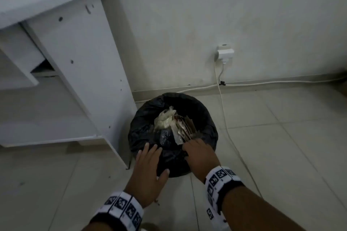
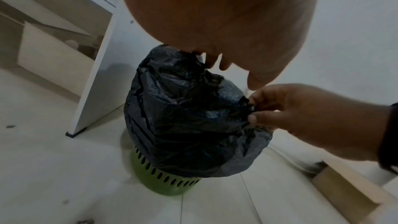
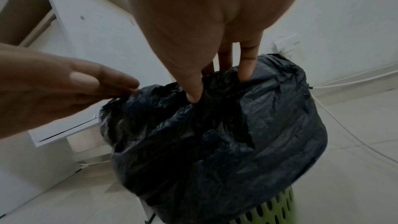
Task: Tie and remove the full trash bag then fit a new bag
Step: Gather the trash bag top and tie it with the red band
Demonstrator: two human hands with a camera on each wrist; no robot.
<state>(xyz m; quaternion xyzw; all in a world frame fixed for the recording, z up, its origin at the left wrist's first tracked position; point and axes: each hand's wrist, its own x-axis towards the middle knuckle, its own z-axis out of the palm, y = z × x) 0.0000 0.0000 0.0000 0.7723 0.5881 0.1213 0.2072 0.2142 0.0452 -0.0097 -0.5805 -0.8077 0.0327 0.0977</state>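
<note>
Hands: R [image 2: 301, 122] pinches bag [image 2: 189, 122] rim, L [image 1: 148, 170] flat, bag mouth up

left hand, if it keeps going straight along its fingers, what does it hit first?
Probably the black bag folded over the bin's near-left rim. The left hand is flat, fingertips already at that plastic; whether they touch it is unclear. The trash lies just beyond.

Black trash bag [image 2: 183, 125] over a green perforated bin [image 2: 170, 181], white wall [image 1: 244, 15].
</note>
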